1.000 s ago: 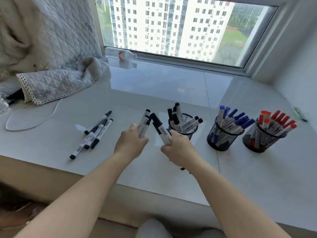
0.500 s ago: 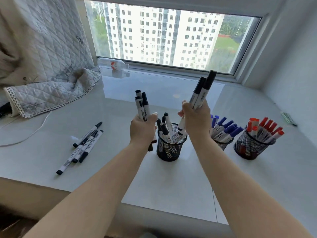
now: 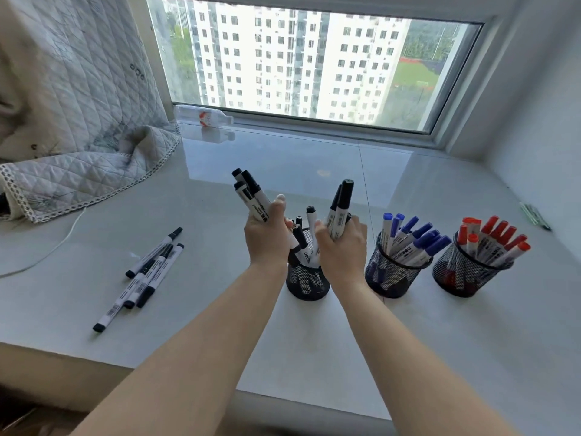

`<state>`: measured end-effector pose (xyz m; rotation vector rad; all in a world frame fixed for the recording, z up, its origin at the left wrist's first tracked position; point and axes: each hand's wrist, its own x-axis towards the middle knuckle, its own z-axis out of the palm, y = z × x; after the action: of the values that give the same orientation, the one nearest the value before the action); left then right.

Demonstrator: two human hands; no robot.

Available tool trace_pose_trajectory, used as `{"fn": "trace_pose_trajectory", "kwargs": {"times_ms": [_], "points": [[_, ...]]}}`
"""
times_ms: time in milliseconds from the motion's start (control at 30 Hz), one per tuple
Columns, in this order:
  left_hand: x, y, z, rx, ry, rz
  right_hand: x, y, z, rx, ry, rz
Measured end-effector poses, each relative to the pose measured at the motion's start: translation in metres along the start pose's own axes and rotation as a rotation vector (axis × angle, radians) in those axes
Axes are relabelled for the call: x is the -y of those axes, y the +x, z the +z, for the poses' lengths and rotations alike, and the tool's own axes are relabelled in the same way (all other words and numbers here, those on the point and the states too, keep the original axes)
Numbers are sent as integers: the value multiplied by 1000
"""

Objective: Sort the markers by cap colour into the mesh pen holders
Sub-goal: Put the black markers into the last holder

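Note:
Three black mesh holders stand in a row on the white sill. My left hand (image 3: 267,237) grips a bunch of black-capped markers (image 3: 250,193), caps pointing up, just left of the black-marker holder (image 3: 308,283). My right hand (image 3: 342,243) grips two black-capped markers (image 3: 341,206) directly over that holder, their lower ends hidden behind my fingers. The middle holder (image 3: 393,275) carries blue-capped markers, and the right holder (image 3: 465,273) carries red-capped ones. Several black-capped markers (image 3: 144,275) lie loose on the sill to the left.
A quilted cloth (image 3: 81,171) is heaped at the back left, with a white cable (image 3: 59,240) trailing beside it. A plastic bottle (image 3: 204,116) lies along the window frame. A small green object (image 3: 534,215) rests at the far right near the wall.
Both hands rose from the sill with their markers to the black-marker holder. Since half a second ago my right hand has dropped lower over the holder, and my left hand has closed in beside it.

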<state>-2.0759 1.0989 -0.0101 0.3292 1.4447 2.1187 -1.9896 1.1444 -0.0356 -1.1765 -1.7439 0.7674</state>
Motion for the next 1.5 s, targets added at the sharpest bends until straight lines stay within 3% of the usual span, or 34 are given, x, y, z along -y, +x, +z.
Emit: {"fn": "trace_pose_trajectory", "kwargs": {"times_ms": [267,433,867,1067,1333,1500], "points": [[6,0,14,-58,27,95,-3,5,-6,7,-74,-149],[15,2,18,-71,114,169,-18,0,-7,149,-210,-124],[38,-13,6,106,304,247,-1,14,-23,77,195,-31],[43,-5,-1,191,475,179,-1,8,-29,124,16,-239],[50,-10,-8,229,700,254,-15,-7,-27,98,-185,-350],[44,-13,-14,208,768,233,-13,-11,-30,-5,-155,-259]]}}
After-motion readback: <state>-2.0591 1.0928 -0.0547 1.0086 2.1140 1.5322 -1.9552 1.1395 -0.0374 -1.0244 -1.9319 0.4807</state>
